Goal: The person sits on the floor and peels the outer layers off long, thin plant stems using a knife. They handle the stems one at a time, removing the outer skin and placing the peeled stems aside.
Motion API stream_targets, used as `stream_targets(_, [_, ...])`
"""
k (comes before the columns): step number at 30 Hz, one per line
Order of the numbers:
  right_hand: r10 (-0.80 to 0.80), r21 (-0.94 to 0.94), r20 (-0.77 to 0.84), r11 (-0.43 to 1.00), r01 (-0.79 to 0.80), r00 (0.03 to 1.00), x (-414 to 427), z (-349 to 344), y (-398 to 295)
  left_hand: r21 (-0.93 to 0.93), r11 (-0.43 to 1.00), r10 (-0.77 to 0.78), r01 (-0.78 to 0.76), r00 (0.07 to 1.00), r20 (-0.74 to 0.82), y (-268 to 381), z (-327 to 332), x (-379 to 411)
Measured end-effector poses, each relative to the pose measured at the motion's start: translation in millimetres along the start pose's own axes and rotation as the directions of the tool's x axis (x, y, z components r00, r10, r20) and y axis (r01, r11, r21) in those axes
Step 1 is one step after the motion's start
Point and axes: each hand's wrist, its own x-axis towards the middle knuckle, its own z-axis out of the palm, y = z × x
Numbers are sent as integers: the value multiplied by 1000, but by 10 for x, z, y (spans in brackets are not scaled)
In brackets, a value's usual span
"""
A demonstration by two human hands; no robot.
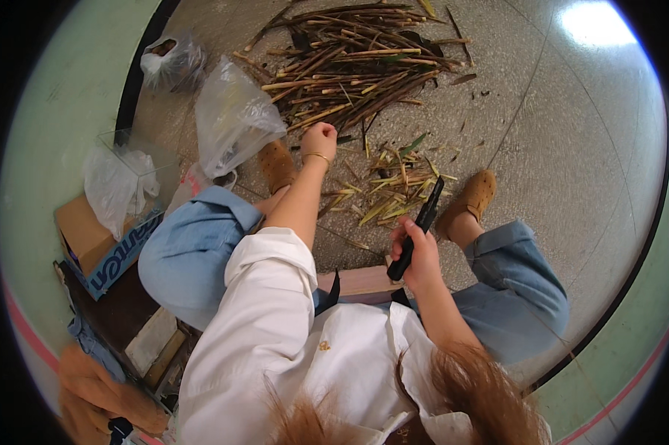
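My left hand (319, 143) is curled at the near edge of a pile of cut plant stalks (356, 72). A dark piece shows on either side of it; whether the fingers grip that piece or it lies beneath is hidden. In my right hand (423, 256) is a black knife (418, 231), its tip pointing up and away from me. Beyond the knife, thin yellow-green peelings (393, 186) lie scattered on the speckled floor (534, 128) between my feet. The stalks are brown with pale cut ends, mostly lying crosswise.
A clear plastic bag (231, 117) stands left of my left hand, with another tied bag (173, 61) behind it. At the left, a cardboard box (114, 261) holds a plastic bag (117, 183). My brown shoes (276, 164) flank the peelings. A pinkish wooden seat edge (362, 281) shows below me.
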Motion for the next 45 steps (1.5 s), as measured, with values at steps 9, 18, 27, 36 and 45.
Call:
stream_targets(9, [16, 41, -47, 999, -14, 999, 49, 130, -141, 615, 784, 47, -78, 997, 66, 488, 598, 291])
stream_targets(18, [-79, -29, -15, 997, 78, 997, -7, 138, -108, 697, 687, 160, -204, 979, 130, 289, 507, 135])
stream_targets(27, [-226, -94, 14, 970, 226, 974, -132, 26, -174, 502, 855, -310, 131, 905, 291, 415, 198, -294])
stream_targets(36, [-213, -140, 84, 965, 223, 973, -173, 163, -54, 434, 898, -61, -75, 955, 291, -22, 301, -505])
stream_targets(45, [-158, -76, 9, 985, 158, 987, -64, 217, -92, 605, 788, -53, -114, 967, 251, 232, 556, -419])
